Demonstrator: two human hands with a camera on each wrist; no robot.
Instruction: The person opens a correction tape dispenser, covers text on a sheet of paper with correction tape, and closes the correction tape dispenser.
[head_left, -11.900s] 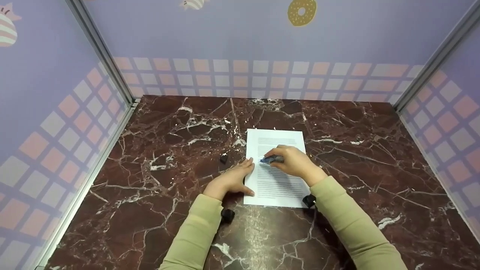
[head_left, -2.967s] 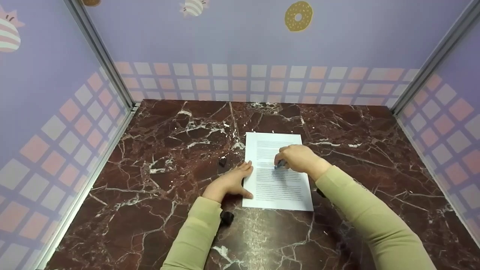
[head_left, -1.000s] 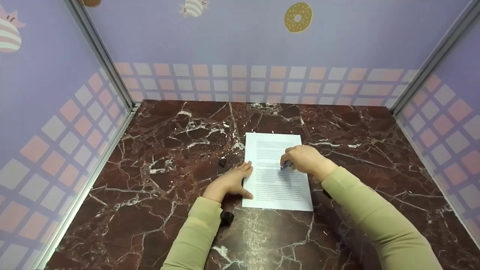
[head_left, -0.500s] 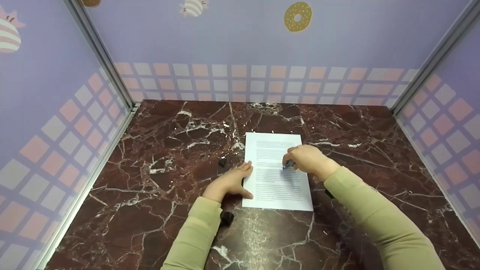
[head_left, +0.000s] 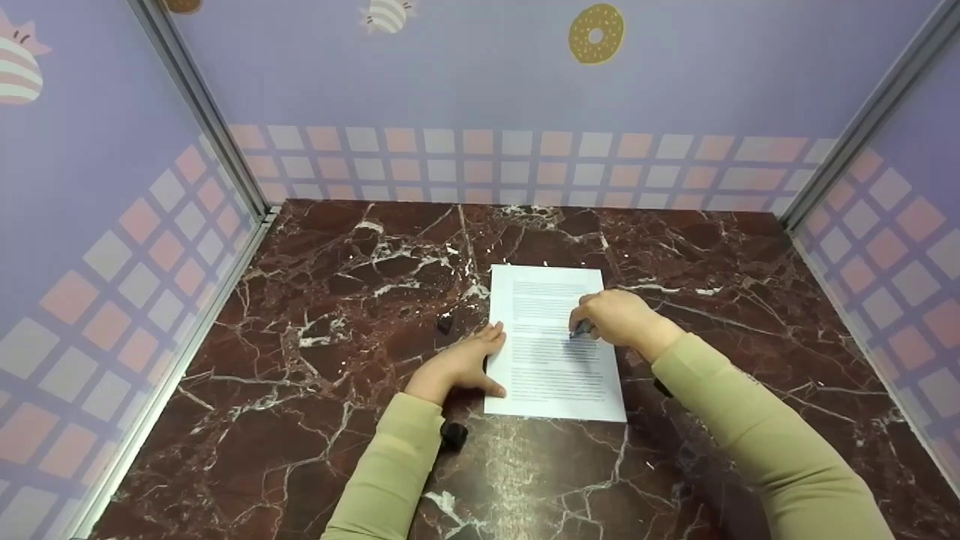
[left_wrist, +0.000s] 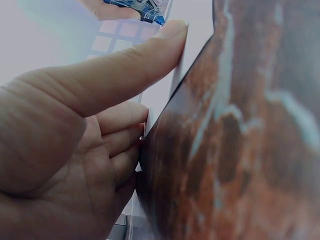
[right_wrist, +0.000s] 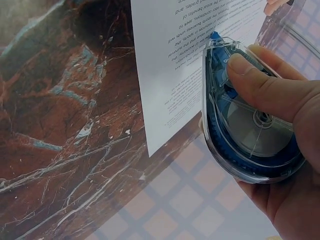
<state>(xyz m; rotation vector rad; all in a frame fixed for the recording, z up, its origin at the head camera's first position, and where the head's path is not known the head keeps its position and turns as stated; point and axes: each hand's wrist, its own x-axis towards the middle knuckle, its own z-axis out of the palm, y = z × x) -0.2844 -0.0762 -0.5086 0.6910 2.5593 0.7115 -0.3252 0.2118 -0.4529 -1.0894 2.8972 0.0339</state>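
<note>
A white sheet of printed paper lies flat on the dark red marbled table. My right hand grips a correction tape dispenser with a clear case and blue inner parts. Its blue tip touches or nearly touches the text, right of the sheet's middle. In the right wrist view my thumb presses on the case's flat side. My left hand rests at the sheet's left edge, thumb and fingers spread and their tips on the paper. The left wrist view shows the dispenser's blue end beyond the left thumb.
A small black object sits on the table left of the paper. White specks are scattered near the sheet's far left corner. Patterned panels stand behind and at both sides of the table.
Over the last three seconds my right hand has slid the correction tape a short way to the right along the text. Earlier it was near the sheet's left margin. The left hand stays put.
</note>
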